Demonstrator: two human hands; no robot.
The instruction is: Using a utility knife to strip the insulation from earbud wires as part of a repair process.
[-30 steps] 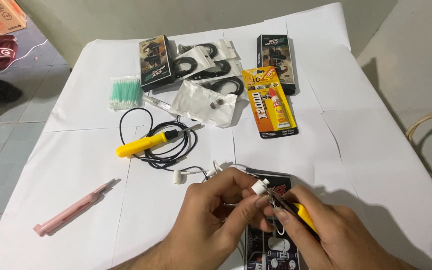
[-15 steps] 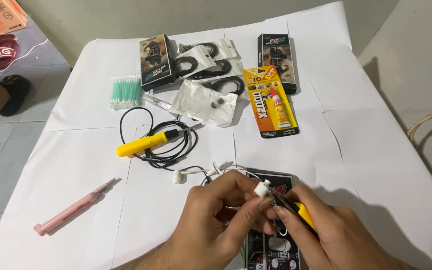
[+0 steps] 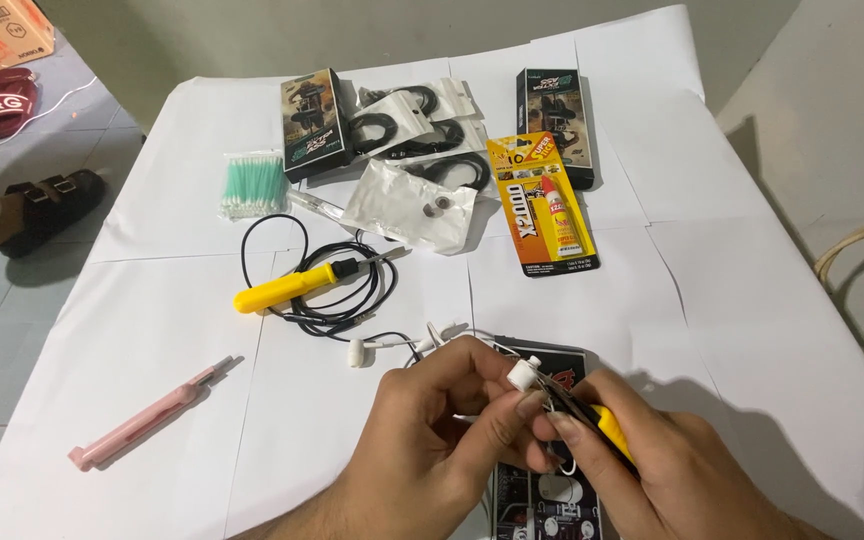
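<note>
While your left hand [image 3: 442, 440] pinches the white earbud [image 3: 523, 376] above the dark box [image 3: 542, 495], keep it steady as your right hand [image 3: 652, 470], clenched around the yellow-handled tool [image 3: 607, 428], works its tip gently.

— Matt white paper sheets [image 3: 732, 300] cover the desk; that earbud [image 3: 522, 376] looks like glossy white plastic.

— And the yellow-handled tool [image 3: 612, 432]?

— Smooth plastic grip; its tip seems metal, hard to tell.

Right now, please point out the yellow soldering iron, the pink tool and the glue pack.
yellow soldering iron [image 3: 287, 289], head view, middle of its handle
pink tool [image 3: 142, 419], head view, middle of its body
glue pack [image 3: 542, 205], head view, centre of card
</note>
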